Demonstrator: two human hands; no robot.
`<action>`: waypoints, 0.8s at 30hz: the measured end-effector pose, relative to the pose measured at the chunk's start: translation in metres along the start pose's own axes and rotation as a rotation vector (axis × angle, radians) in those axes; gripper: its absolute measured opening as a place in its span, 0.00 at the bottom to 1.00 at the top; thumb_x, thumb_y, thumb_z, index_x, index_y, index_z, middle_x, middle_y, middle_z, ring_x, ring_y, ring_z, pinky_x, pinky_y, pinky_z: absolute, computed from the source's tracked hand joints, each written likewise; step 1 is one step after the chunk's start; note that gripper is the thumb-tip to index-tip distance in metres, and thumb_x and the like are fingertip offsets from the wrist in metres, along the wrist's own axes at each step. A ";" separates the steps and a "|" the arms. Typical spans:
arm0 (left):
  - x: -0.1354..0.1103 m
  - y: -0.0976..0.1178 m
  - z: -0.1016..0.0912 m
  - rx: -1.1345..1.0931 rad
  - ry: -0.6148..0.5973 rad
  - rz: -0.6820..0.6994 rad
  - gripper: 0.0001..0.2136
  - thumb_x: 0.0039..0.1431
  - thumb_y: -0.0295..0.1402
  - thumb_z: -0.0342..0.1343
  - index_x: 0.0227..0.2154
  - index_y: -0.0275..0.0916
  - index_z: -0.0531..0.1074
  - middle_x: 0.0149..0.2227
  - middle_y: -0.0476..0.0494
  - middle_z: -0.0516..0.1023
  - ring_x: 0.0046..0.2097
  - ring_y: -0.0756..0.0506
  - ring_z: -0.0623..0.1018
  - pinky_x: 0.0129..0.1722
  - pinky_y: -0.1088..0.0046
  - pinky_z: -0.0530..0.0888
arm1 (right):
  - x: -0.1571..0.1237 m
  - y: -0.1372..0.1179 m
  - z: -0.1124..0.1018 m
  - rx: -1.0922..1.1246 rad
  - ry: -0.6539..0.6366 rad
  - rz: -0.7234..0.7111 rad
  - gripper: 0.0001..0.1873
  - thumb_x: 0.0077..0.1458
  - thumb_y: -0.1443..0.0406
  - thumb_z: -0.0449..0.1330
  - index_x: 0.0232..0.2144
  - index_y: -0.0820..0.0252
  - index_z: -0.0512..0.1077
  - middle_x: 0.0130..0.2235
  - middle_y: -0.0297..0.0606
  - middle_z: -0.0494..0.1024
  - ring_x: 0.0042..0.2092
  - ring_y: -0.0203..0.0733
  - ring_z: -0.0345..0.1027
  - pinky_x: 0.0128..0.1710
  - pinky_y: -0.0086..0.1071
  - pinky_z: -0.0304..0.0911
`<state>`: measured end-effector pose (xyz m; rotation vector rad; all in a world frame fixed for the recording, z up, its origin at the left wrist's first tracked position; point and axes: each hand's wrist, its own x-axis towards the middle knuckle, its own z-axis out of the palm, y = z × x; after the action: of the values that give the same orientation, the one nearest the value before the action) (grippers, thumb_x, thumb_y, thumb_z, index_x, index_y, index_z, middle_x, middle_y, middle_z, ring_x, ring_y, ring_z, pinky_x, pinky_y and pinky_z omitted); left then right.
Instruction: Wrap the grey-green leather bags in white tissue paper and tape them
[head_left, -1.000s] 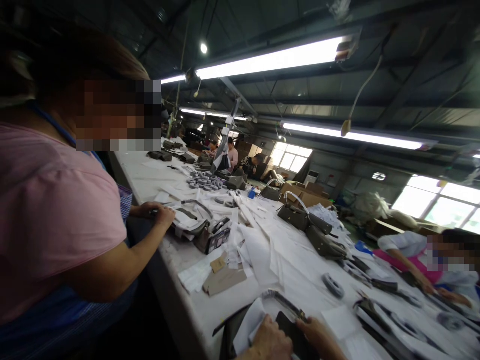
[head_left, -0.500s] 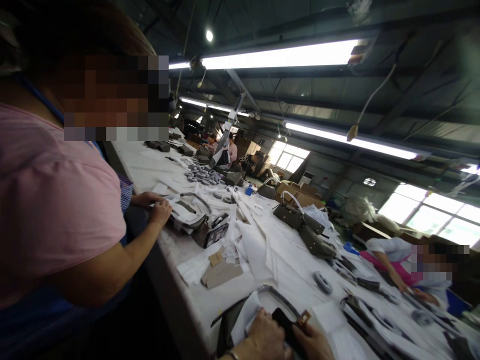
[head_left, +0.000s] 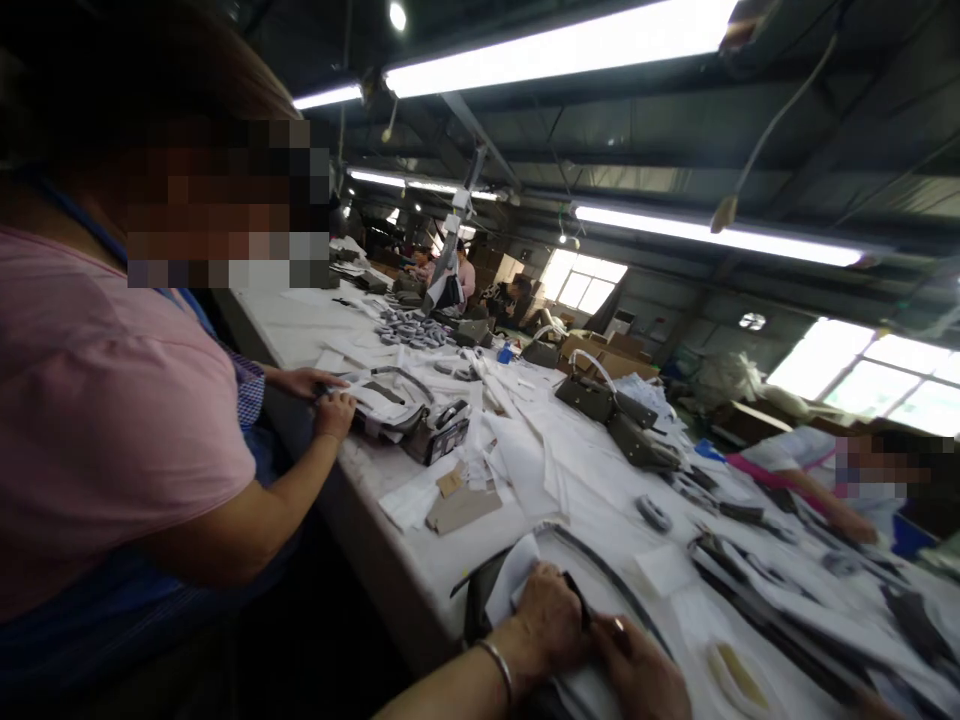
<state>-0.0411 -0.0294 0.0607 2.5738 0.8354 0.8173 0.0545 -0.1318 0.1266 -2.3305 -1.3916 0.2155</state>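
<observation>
At the lower edge of the head view a dark olive handbag (head_left: pixel 478 612) lies on the table, with white paper (head_left: pixel 511 578) over it and its grey-wrapped handle (head_left: pixel 600 552) arching behind. My left hand (head_left: pixel 551 618), with a bangle at the wrist, is closed on a dark part of the bag. My right hand (head_left: pixel 637 668) pinches the same dark part from the other side, and the two hands almost meet. Something shiny shows by the right fingers. The hands cover most of the gripped part.
A co-worker in a pink top (head_left: pixel 112 400) stands at left, hands on another bag (head_left: pixel 386 400). Taupe pieces (head_left: pixel 463 508), a grey roll (head_left: pixel 654 513) and finished-looking handbags (head_left: pixel 585 396) lie on the long white table (head_left: pixel 420 570). Another person (head_left: pixel 806 470) works across it.
The view has tilted and shifted slightly. My hands have drawn closer together, and the copper-coloured clasp and black piece between them are now mostly covered. The person across has leaned, arm extended.
</observation>
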 end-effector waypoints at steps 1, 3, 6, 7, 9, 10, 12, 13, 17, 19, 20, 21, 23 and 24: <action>-0.003 0.000 -0.008 -0.015 0.013 0.004 0.15 0.51 0.43 0.61 0.24 0.33 0.77 0.29 0.33 0.78 0.37 0.37 0.75 0.40 0.60 0.70 | -0.007 -0.004 -0.003 0.070 0.002 0.031 0.19 0.52 0.48 0.53 0.34 0.49 0.77 0.37 0.37 0.83 0.42 0.49 0.76 0.40 0.34 0.66; -0.006 0.000 -0.022 -0.104 0.129 -0.002 0.06 0.50 0.32 0.60 0.25 0.34 0.76 0.31 0.37 0.78 0.39 0.41 0.75 0.42 0.65 0.70 | -0.018 -0.014 -0.011 0.229 -0.020 0.065 0.21 0.50 0.47 0.55 0.35 0.52 0.78 0.40 0.37 0.83 0.46 0.50 0.74 0.47 0.35 0.64; -0.007 -0.002 -0.038 -0.155 0.141 -0.016 0.06 0.54 0.26 0.54 0.26 0.35 0.74 0.32 0.38 0.77 0.40 0.42 0.74 0.44 0.66 0.68 | -0.023 -0.023 -0.019 0.362 -0.044 0.107 0.22 0.47 0.47 0.57 0.33 0.56 0.78 0.37 0.38 0.83 0.44 0.51 0.74 0.46 0.36 0.64; -0.007 -0.002 -0.041 -0.171 0.154 -0.007 0.07 0.55 0.26 0.53 0.24 0.36 0.73 0.30 0.39 0.76 0.39 0.42 0.73 0.43 0.65 0.67 | -0.023 -0.023 -0.021 0.382 -0.064 0.113 0.22 0.47 0.47 0.58 0.31 0.57 0.78 0.36 0.38 0.82 0.43 0.51 0.73 0.45 0.36 0.64; -0.009 -0.001 -0.044 -0.198 0.166 0.046 0.09 0.57 0.27 0.53 0.22 0.37 0.71 0.26 0.41 0.74 0.36 0.42 0.73 0.42 0.64 0.66 | -0.022 -0.022 -0.021 0.404 -0.112 0.107 0.23 0.47 0.46 0.58 0.30 0.59 0.78 0.34 0.38 0.82 0.40 0.49 0.73 0.42 0.35 0.63; -0.010 -0.001 -0.045 -0.206 0.162 0.084 0.10 0.57 0.27 0.53 0.21 0.37 0.71 0.25 0.41 0.73 0.35 0.43 0.72 0.42 0.64 0.65 | -0.021 -0.020 -0.021 0.414 -0.134 0.094 0.24 0.48 0.46 0.58 0.30 0.60 0.78 0.34 0.37 0.81 0.39 0.48 0.72 0.41 0.35 0.63; -0.013 0.000 -0.046 -0.220 0.131 0.157 0.09 0.58 0.29 0.54 0.22 0.37 0.71 0.27 0.41 0.74 0.35 0.42 0.72 0.42 0.64 0.65 | -0.018 -0.015 -0.019 0.440 -0.154 0.065 0.25 0.49 0.45 0.58 0.30 0.61 0.78 0.34 0.37 0.81 0.39 0.45 0.71 0.42 0.34 0.62; -0.014 0.000 -0.046 -0.236 0.115 0.183 0.09 0.58 0.30 0.54 0.23 0.37 0.71 0.28 0.41 0.74 0.35 0.42 0.72 0.43 0.63 0.64 | -0.016 -0.013 -0.019 0.457 -0.146 0.061 0.25 0.49 0.45 0.58 0.30 0.61 0.78 0.34 0.36 0.81 0.39 0.45 0.71 0.42 0.33 0.62; -0.015 0.001 -0.048 -0.347 0.057 0.233 0.08 0.58 0.32 0.55 0.24 0.38 0.71 0.28 0.43 0.73 0.34 0.43 0.71 0.46 0.62 0.63 | -0.013 -0.005 -0.017 0.526 -0.101 0.077 0.24 0.50 0.45 0.58 0.30 0.60 0.77 0.33 0.35 0.80 0.38 0.43 0.70 0.42 0.32 0.62; -0.015 0.002 -0.050 -0.406 0.055 0.224 0.09 0.58 0.32 0.55 0.23 0.38 0.69 0.26 0.45 0.71 0.33 0.44 0.70 0.46 0.63 0.63 | -0.016 -0.006 -0.017 0.548 -0.103 0.083 0.23 0.50 0.46 0.59 0.29 0.60 0.77 0.31 0.34 0.78 0.36 0.41 0.68 0.39 0.31 0.61; -0.014 0.003 -0.051 -0.464 0.064 0.204 0.09 0.57 0.31 0.56 0.22 0.38 0.69 0.25 0.46 0.70 0.32 0.45 0.69 0.45 0.64 0.63 | -0.018 -0.008 -0.018 0.551 -0.108 0.091 0.23 0.50 0.46 0.59 0.29 0.61 0.76 0.30 0.33 0.77 0.34 0.39 0.67 0.37 0.30 0.60; -0.014 0.003 -0.052 -0.570 0.079 0.165 0.09 0.55 0.31 0.57 0.21 0.38 0.68 0.24 0.48 0.68 0.31 0.46 0.68 0.45 0.65 0.62 | -0.020 -0.010 -0.018 0.549 -0.111 0.104 0.23 0.50 0.47 0.59 0.28 0.61 0.76 0.28 0.32 0.76 0.31 0.37 0.65 0.33 0.29 0.59; -0.013 0.003 -0.053 -0.857 0.114 0.055 0.12 0.54 0.32 0.58 0.18 0.38 0.65 0.21 0.51 0.64 0.28 0.49 0.64 0.41 0.68 0.62 | -0.023 -0.013 -0.021 0.539 -0.127 0.134 0.23 0.51 0.47 0.59 0.28 0.61 0.76 0.25 0.30 0.73 0.28 0.34 0.61 0.28 0.28 0.55; -0.013 0.002 -0.054 -0.993 0.130 -0.003 0.15 0.54 0.33 0.58 0.16 0.39 0.63 0.19 0.53 0.62 0.26 0.50 0.62 0.38 0.69 0.61 | -0.024 -0.014 -0.022 0.536 -0.143 0.147 0.23 0.51 0.47 0.59 0.28 0.61 0.76 0.24 0.30 0.72 0.27 0.34 0.60 0.26 0.27 0.54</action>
<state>-0.0814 -0.0324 0.0982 1.6493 0.3108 1.0546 0.0395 -0.1527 0.1503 -1.9884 -1.0549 0.7166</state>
